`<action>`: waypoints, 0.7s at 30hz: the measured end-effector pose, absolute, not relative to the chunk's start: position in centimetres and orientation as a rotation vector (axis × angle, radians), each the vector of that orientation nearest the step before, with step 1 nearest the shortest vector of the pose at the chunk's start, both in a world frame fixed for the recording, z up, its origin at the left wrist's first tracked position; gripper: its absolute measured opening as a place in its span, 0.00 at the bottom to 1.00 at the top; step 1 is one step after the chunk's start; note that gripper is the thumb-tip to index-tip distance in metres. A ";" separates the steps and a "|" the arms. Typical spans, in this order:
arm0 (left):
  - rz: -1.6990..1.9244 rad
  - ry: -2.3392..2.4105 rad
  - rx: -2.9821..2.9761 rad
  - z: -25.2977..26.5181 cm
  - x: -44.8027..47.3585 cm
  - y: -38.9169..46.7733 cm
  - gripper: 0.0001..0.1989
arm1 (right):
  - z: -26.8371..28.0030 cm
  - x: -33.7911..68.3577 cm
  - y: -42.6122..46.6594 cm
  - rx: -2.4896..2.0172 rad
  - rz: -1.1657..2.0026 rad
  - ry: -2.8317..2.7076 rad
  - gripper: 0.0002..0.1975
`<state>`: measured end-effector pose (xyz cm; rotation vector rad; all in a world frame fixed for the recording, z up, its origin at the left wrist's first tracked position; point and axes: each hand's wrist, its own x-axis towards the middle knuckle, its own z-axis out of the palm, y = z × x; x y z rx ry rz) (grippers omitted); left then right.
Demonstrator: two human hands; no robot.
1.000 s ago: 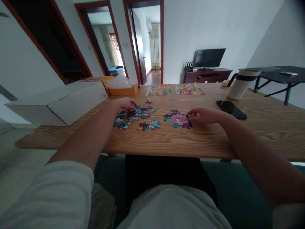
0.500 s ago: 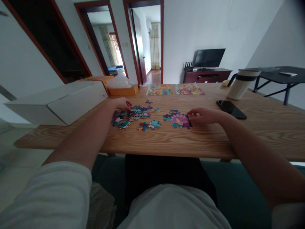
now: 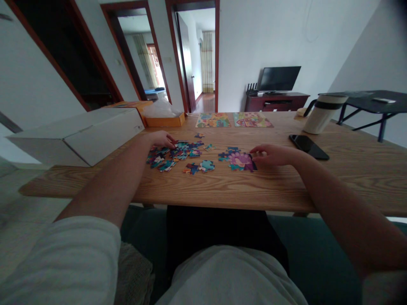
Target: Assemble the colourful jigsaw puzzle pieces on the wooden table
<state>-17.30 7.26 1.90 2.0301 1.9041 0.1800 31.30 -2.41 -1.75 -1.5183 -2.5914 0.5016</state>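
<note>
Over the left side of a pile of loose jigsaw pieces, my left hand reaches in with fingers loosely bent and apart. Its fingertips are at the pieces; no piece shows clearly lifted. My right hand rests by the right edge of a joined puzzle section, purple and pink with teal and dark blue parts. Its fingers are stretched and slightly spread, touching or nearly touching that edge. Between the two lie a small joined cluster with a light teal piece and a few single pieces.
A white box and an orange open box with clear plastic stand at the left. Two picture sheets lie at the back. To the right are a black phone and a pale tumbler on the wooden table.
My left hand has shifted very slightly within the pile, and some pieces at the pile's left side have spread a little leftward. My right hand stays by the joined section.
</note>
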 end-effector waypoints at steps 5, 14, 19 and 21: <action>0.285 1.879 2.027 3.2 -17.3 6.4 0.13 | -1.6 31.3 -2.5 -1.519 0.533 -2.589 0.27; 0.579 1.790 1.843 4.3 -16.2 5.6 0.15 | -1.6 31.2 -2.5 -1.538 0.534 -2.582 0.28; 0.515 1.772 1.830 4.8 -14.3 5.0 0.13 | -1.4 31.1 -2.7 -1.534 0.516 -2.591 0.26; 0.522 1.760 1.837 5.0 -13.5 4.6 0.14 | -1.4 31.2 -2.7 -1.523 0.512 -2.589 0.25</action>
